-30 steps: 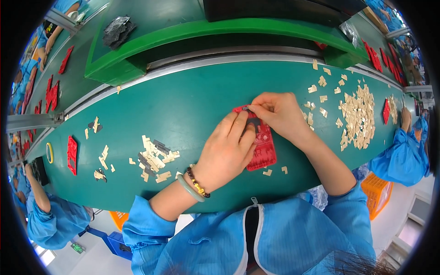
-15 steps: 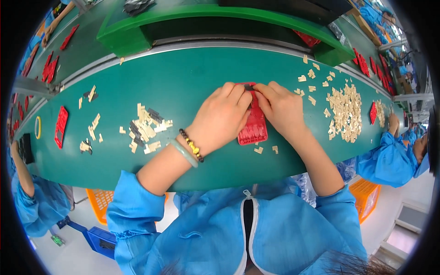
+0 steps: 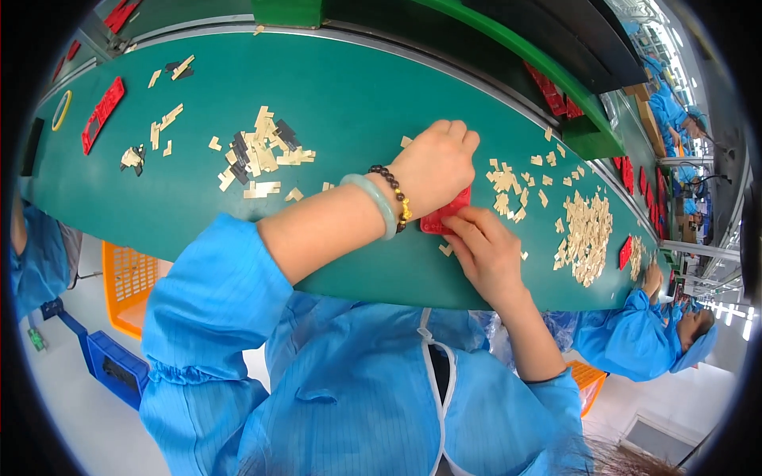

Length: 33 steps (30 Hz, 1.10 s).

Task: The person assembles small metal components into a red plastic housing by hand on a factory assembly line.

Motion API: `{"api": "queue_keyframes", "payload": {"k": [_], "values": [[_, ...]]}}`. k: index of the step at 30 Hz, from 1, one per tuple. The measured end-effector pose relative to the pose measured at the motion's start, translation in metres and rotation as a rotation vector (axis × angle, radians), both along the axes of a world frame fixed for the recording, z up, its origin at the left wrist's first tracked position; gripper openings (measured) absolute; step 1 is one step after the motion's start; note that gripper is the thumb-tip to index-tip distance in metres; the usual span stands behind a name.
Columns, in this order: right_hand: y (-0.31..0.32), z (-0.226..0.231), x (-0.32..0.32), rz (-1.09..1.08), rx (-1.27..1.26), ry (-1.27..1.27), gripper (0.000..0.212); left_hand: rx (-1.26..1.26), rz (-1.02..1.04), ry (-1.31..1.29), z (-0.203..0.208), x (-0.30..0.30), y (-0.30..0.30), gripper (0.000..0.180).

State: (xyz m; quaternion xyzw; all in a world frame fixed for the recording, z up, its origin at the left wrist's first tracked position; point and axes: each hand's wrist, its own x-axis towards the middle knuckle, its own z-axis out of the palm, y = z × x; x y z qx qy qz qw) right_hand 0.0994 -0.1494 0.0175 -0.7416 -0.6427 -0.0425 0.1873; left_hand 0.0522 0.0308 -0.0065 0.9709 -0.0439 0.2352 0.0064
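Note:
A red moulded plastic part (image 3: pixel 435 222) lies on the green table in front of me, mostly covered by my hands. Over its far portion bends my left hand (image 3: pixel 436 168), fingers curled down; what they hold, if anything, is hidden behind the knuckles. My right hand (image 3: pixel 488 250) pinches the near right end of the red part between thumb and fingers. Small cream L-shaped pieces (image 3: pixel 504 184) are scattered to the right of my hands. A heap of cream and black pieces (image 3: pixel 258 155) lies to the left.
A large cream heap (image 3: pixel 586 238) covers the table's right side, near a co-worker's blue sleeve (image 3: pixel 627 333). Another red part (image 3: pixel 103 115) and a yellow tape ring (image 3: pixel 61 111) lie far left. A green-edged raised shelf (image 3: pixel 524 51) borders the back. Orange crate (image 3: pixel 131 285) stands below the table.
The view has turned, shifting the scene. My right hand has moved from the red part's far end to its near end. My left hand now covers more of the part.

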Motion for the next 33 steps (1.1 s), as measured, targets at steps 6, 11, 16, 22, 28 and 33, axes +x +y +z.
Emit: {"api": "queue_keyframes", "payload": {"k": [6, 11, 16, 22, 28, 33], "values": [[-0.006, 0.004, 0.009, 0.089, 0.021, -0.021, 0.031, -0.166, 0.052, 0.055, 0.027, -0.033, 0.009, 0.038], [0.032, 0.011, 0.043, 0.12, 0.092, -0.099, 0.028, -0.244, 0.306, -0.112, 0.043, -0.129, 0.094, 0.057], [0.163, -0.003, 0.119, -0.092, 0.279, -0.227, 0.038, 0.082, 0.983, -0.092, 0.039, -0.256, 0.258, 0.053], [0.172, 0.012, 0.065, 0.019, 0.106, 0.093, 0.066, -0.073, 1.176, 0.203, 0.018, -0.309, 0.303, 0.025], [0.126, 0.024, 0.035, 0.213, 0.066, 0.158, 0.064, -0.324, 1.09, 0.293, 0.022, -0.289, 0.303, 0.046], [0.127, 0.01, 0.025, 0.375, 0.069, 0.17, 0.035, -0.266, 0.997, 0.191, 0.004, -0.296, 0.277, 0.048]]}}
